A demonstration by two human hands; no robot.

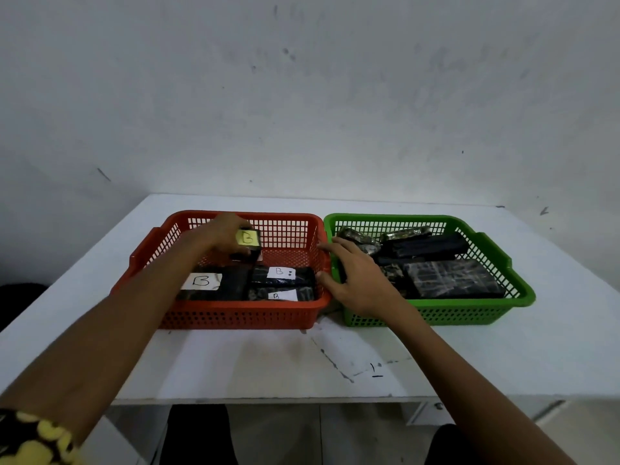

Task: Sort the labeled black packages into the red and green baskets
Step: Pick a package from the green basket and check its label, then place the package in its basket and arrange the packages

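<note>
A red basket (235,317) stands left of a green basket (469,312) on the white table. My left hand (221,234) holds a small black package with a yellow "B" label (249,241) over the back of the red basket. Three black packages with white "B" labels lie in the red basket: one at the left (204,283), one at the right (285,275), one at the front right (281,294). Several black packages (453,276) fill the green basket, labels hidden. My right hand (355,276) rests with fingers spread on the rims where the two baskets meet.
The white table (268,364) has scuffed marks and a small pen mark near the front. A grey wall stands right behind the baskets. My legs show under the table's front edge.
</note>
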